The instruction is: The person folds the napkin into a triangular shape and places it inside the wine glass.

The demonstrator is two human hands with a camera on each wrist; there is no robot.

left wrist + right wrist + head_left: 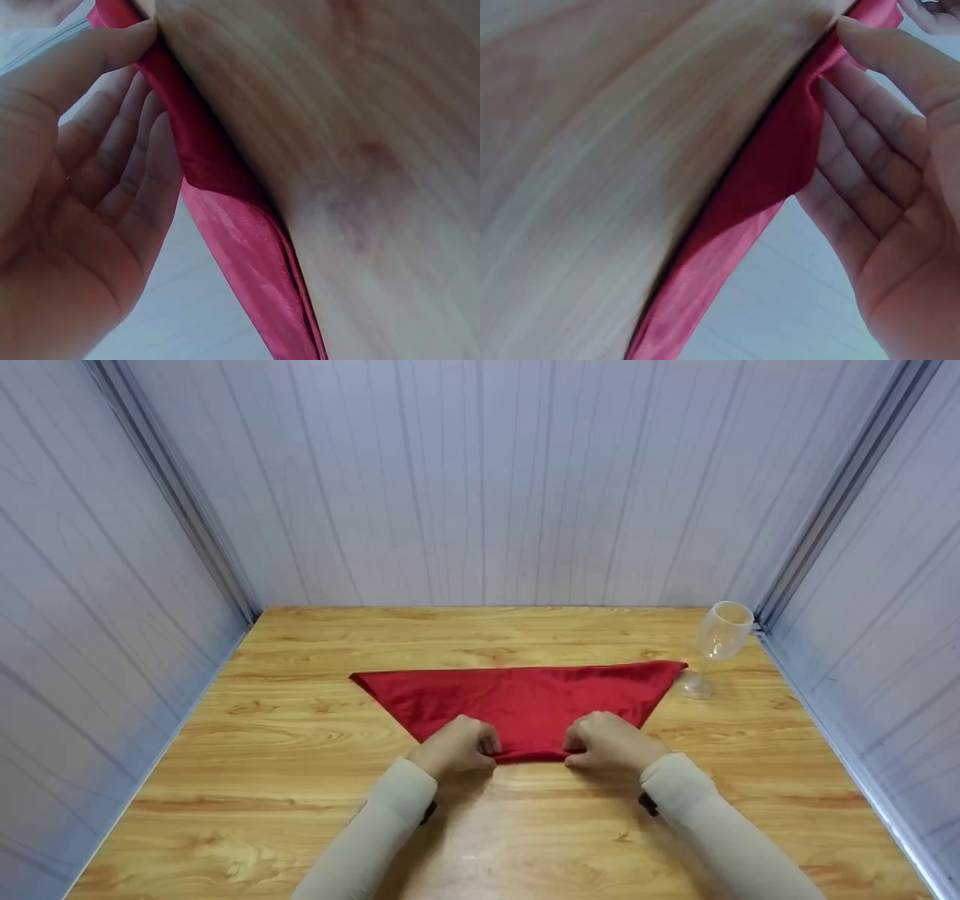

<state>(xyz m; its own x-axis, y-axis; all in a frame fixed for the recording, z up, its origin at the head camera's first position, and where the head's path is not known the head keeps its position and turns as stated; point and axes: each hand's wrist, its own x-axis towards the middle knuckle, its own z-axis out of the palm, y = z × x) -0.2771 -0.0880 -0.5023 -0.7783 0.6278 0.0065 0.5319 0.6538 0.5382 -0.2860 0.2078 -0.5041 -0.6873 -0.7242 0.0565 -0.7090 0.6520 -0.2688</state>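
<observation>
A red cloth napkin (525, 701) lies on the table, folded into a trapezoid with its long edge at the back and its short edge toward me. My left hand (459, 746) pinches the front edge near its left end, thumb below and fingers curled over the top. Toward the right end of that edge, my right hand (611, 741) pinches the cloth the same way. In the left wrist view the thumb (124, 45) presses on a rolled strip of the red cloth (214, 161). The right wrist view shows the rolled edge (769, 161) between thumb and fingers.
A clear wine glass (724, 634) stands upright at the back right, its foot close to the napkin's right corner. The wooden table (300, 795) is bounded by pale panel walls (480, 480) at the back and both sides.
</observation>
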